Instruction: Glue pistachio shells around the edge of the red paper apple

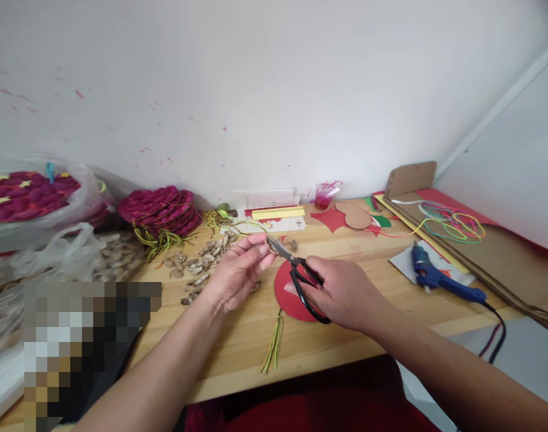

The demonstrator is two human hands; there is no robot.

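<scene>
My right hand (341,288) grips black-handled scissors (304,273), their blades pointing up and to the left. Between its thumb and fingers, my left hand (244,264) pinches a small brownish shell-like piece (272,245), and the scissor tips meet it there. Below the scissors lies a red disc (285,297) with a yellow-green tassel (272,351) hanging off its near edge. Several similar dry brownish pieces (206,262) are scattered left of my hands. Their exact kind is hard to make out.
To the right sit a blue glue gun (445,282) with its cord, coloured strings (451,222) and cardboard sheets (517,258). Stacked magenta discs (161,207) and plastic bags (84,192) stand left. Behind are a cup (326,195) and red, green and brown cut-outs (352,215).
</scene>
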